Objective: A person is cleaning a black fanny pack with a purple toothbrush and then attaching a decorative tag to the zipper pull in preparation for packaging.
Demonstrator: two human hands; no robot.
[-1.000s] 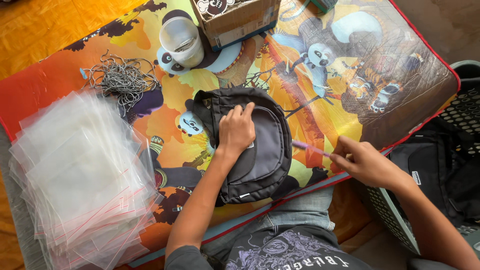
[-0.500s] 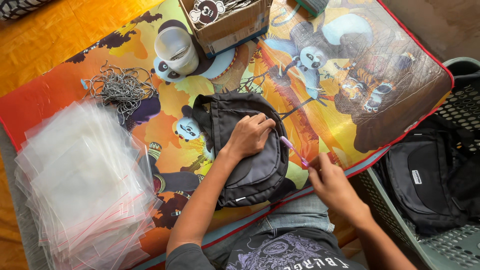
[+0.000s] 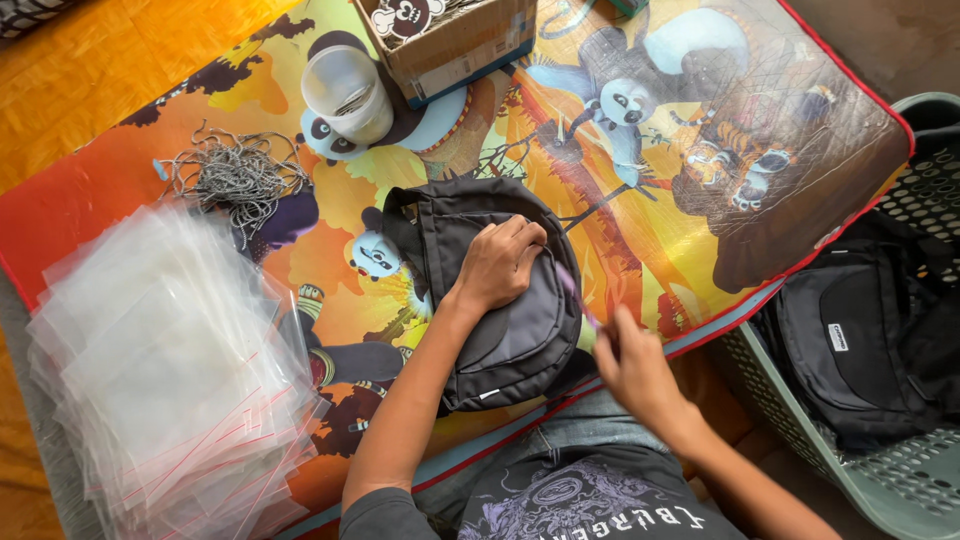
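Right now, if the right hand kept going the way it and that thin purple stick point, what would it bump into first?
Most likely the left hand, pressed on the small black backpack. The right hand aims its purple stick up-left toward those fingers, though motion blur hides the exact gap.

Brown cardboard box (image 3: 455,40) top centre; clear plastic bags (image 3: 170,370) stacked left; white label (image 3: 838,337) on basket backpack.

The bag (image 3: 505,300) is matt black cloth with smooth panels. It lies on a glossy plastic mat (image 3: 700,200) with a colourful print. At the mat's left edge is a pile of clear, shiny plastic sleeves (image 3: 170,370), and above them a tangle of dull grey metal chains (image 3: 235,178). The box (image 3: 455,45) is brown cardboard. The cup (image 3: 348,92) is cloudy plastic.
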